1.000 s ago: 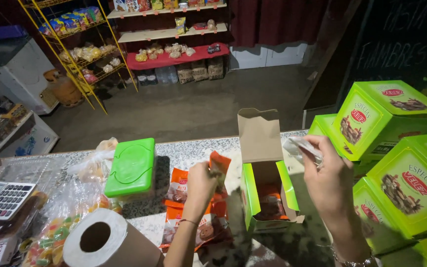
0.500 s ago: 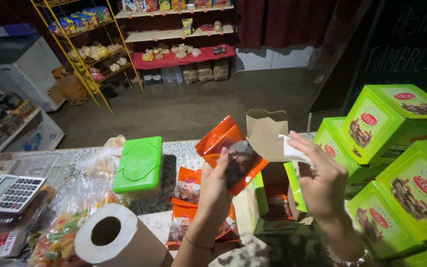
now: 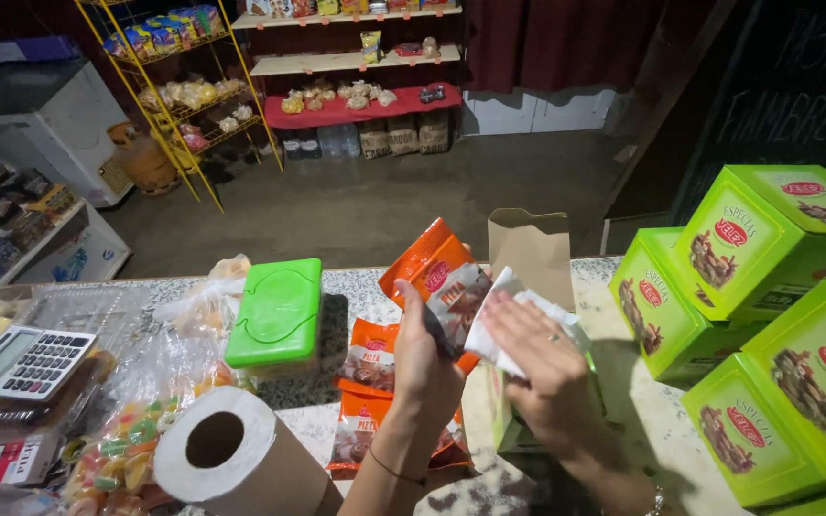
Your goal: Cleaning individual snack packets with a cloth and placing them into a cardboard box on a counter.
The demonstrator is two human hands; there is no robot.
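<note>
- Above the counter (image 3: pixel 623 401), my left hand (image 3: pixel 427 368) held an orange snack packet (image 3: pixel 442 287) upright, its grip pinched on the packet's lower edge.
- My right hand (image 3: pixel 537 358) lay beside it with fingers spread flat over a white wrapper (image 3: pixel 509 315), pressing it down at the open brown box (image 3: pixel 532 250).
- More orange packets (image 3: pixel 370 354) lay on the counter just under my left wrist.
- A green lidded tub (image 3: pixel 277 311) stood to the left of them, and a paper roll (image 3: pixel 231 454) lay nearer to me.
- Green boxes (image 3: pixel 748 248) were stacked at the right edge.
- A calculator (image 3: pixel 23 361) sat far left, well apart from my hands.
</note>
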